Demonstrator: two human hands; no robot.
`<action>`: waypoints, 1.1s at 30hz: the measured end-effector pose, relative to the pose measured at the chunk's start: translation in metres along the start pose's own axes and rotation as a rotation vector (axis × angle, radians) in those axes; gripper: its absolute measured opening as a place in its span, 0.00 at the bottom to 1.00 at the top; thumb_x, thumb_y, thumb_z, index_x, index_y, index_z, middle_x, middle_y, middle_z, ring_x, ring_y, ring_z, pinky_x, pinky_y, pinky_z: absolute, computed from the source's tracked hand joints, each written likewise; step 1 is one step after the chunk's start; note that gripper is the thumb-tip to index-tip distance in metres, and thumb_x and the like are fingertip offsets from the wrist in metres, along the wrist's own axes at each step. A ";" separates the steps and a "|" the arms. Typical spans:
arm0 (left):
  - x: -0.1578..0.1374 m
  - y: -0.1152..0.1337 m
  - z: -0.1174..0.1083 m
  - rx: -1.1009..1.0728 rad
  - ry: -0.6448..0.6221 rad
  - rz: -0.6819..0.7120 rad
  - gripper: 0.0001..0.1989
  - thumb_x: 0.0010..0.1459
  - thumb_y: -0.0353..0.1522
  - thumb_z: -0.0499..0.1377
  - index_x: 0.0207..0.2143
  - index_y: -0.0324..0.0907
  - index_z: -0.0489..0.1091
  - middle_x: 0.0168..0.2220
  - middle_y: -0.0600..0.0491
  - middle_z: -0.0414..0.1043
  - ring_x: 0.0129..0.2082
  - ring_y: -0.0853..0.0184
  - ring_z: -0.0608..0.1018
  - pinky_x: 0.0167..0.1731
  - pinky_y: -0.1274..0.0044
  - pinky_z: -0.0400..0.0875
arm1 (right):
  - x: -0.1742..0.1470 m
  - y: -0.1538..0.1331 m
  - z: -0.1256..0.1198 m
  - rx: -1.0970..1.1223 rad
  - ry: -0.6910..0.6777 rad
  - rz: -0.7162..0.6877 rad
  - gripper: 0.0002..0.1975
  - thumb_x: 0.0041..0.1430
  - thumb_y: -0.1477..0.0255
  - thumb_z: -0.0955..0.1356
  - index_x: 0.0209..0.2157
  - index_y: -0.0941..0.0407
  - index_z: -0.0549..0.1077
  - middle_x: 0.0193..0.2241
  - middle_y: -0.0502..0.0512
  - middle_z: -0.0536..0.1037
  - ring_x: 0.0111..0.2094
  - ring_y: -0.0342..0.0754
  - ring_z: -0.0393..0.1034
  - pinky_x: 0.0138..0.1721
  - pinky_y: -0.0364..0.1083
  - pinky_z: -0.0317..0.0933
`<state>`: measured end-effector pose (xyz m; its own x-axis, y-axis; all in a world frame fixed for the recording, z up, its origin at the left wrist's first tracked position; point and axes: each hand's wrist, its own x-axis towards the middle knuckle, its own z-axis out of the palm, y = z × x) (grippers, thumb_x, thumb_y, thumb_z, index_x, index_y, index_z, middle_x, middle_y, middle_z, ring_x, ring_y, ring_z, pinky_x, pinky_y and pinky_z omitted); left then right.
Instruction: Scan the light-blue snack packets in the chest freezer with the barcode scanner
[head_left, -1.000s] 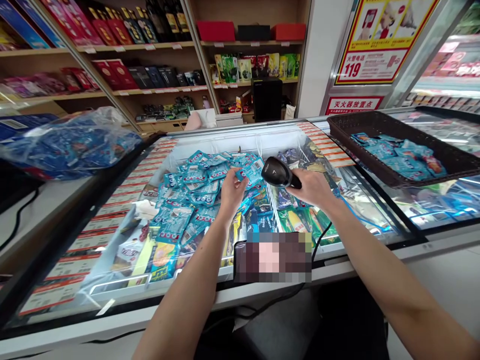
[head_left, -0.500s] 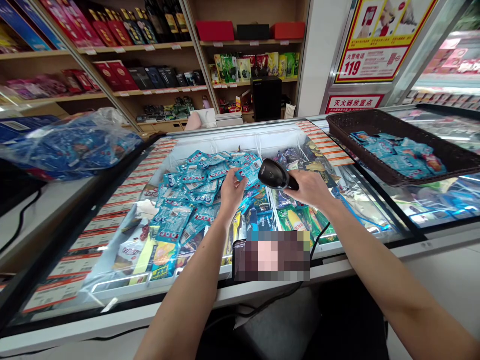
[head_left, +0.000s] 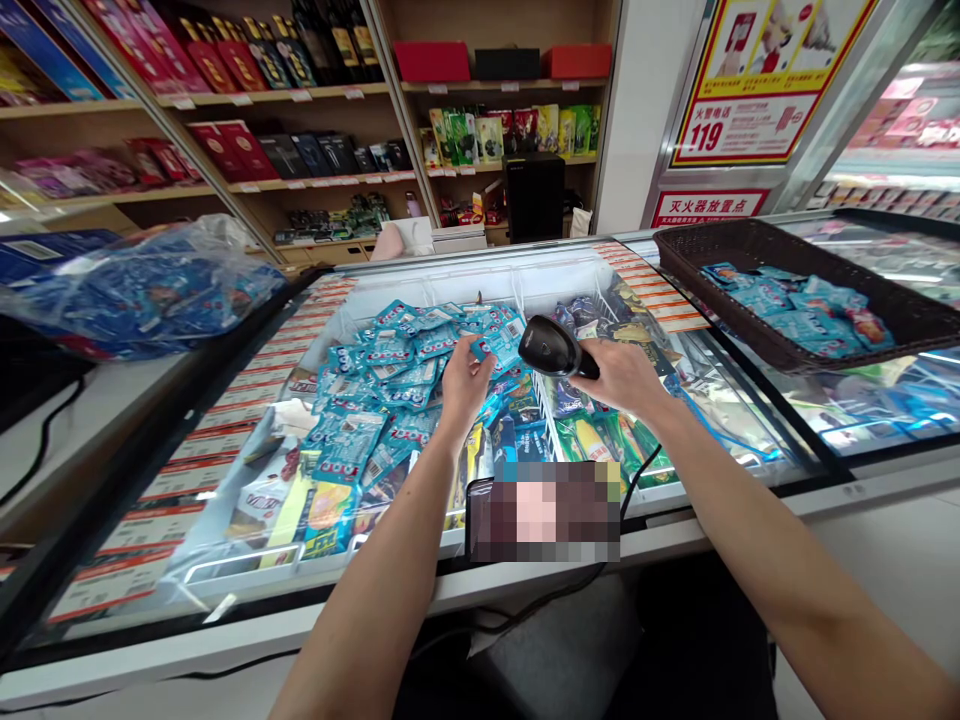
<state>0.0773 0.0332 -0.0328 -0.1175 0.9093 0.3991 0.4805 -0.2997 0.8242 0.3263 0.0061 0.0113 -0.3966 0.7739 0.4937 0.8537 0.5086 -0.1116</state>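
My left hand (head_left: pixel 466 378) pinches one corner of a blue snack packet (head_left: pixel 504 343) above the freezer. The packet's white barcode faces up, close to the scanner. My right hand (head_left: pixel 619 372) is wrapped round the handle of a black barcode scanner (head_left: pixel 551 347), whose head points left over the packet's right side. A black cable (head_left: pixel 641 480) trails down below my right hand. Left of my left hand lies a heap of similar blue packets (head_left: pixel 386 370), spread on the goods in the chest freezer (head_left: pixel 352 285).
A brown basket (head_left: pixel 814 345) with several blue packets stands at the right. At the left sits a clear plastic bag (head_left: pixel 150 290) full of blue packets. A phone-like device (head_left: pixel 480 520), mostly pixelated, rests at the front edge. Stocked shelves (head_left: pixel 292 95) line the back.
The scanner has shifted very slightly in my right hand. Both hands otherwise stay where they were, with the same packet held.
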 end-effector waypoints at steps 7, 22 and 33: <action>-0.002 0.019 -0.011 0.087 0.117 0.090 0.22 0.55 0.37 0.55 0.52 0.44 0.58 0.24 0.57 0.63 0.25 0.72 0.70 0.29 0.79 0.66 | -0.001 0.005 -0.007 -0.055 0.067 0.148 0.18 0.54 0.58 0.63 0.40 0.57 0.70 0.32 0.58 0.76 0.33 0.52 0.70 0.32 0.46 0.55; -0.014 0.032 -0.029 0.711 0.260 0.283 0.20 0.56 0.35 0.53 0.52 0.47 0.63 0.57 0.44 0.55 0.55 0.50 0.59 0.52 0.58 0.52 | 0.002 0.021 -0.003 -0.111 0.030 0.292 0.20 0.55 0.56 0.62 0.40 0.55 0.71 0.31 0.58 0.77 0.33 0.55 0.70 0.31 0.47 0.56; -0.011 0.022 -0.023 0.809 -0.004 0.425 0.14 0.58 0.39 0.51 0.42 0.49 0.71 0.48 0.47 0.67 0.52 0.54 0.64 0.52 0.57 0.48 | 0.000 0.044 -0.005 -0.155 0.048 0.456 0.24 0.55 0.52 0.60 0.39 0.57 0.72 0.31 0.62 0.77 0.35 0.57 0.71 0.33 0.48 0.58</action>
<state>0.0691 0.0099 -0.0095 0.2110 0.7700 0.6021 0.9455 -0.3170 0.0740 0.3654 0.0269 0.0105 0.0427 0.8846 0.4644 0.9786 0.0566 -0.1977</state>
